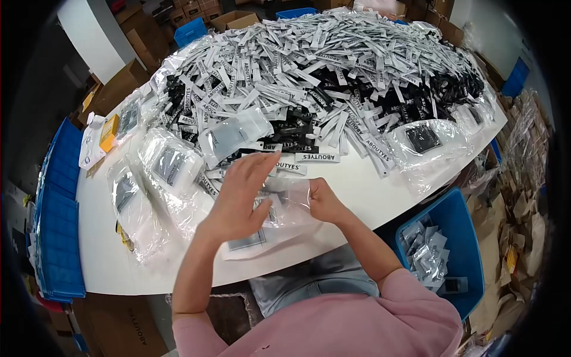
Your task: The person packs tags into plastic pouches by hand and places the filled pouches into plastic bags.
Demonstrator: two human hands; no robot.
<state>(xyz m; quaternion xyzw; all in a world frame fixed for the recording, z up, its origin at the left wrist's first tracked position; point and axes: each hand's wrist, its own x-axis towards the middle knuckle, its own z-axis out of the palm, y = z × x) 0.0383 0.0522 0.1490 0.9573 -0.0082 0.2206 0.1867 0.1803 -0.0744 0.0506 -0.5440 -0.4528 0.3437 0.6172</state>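
My right hand (326,202) is closed on the edge of a clear plastic bag (291,191) near the front of the white table. My left hand (241,199) is raised over the bag's left side, fingers stretched and thumb apart; whether it touches the plastic I cannot tell. Under my left wrist lies a stack of clear bags (248,242) with a dark printed panel. Just beyond my hands, a filled clear pouch (235,135) rests against a large heap of slim black and white packets (285,65) marked ABOUTYES.
Stacks of clear bags (169,163) lie on the left of the table (98,232), and more bags (423,138) on the right. A blue bin (470,256) holding filled pouches stands at my right. Blue crates (59,208) line the left, and crumpled brown paper (529,178) the right.
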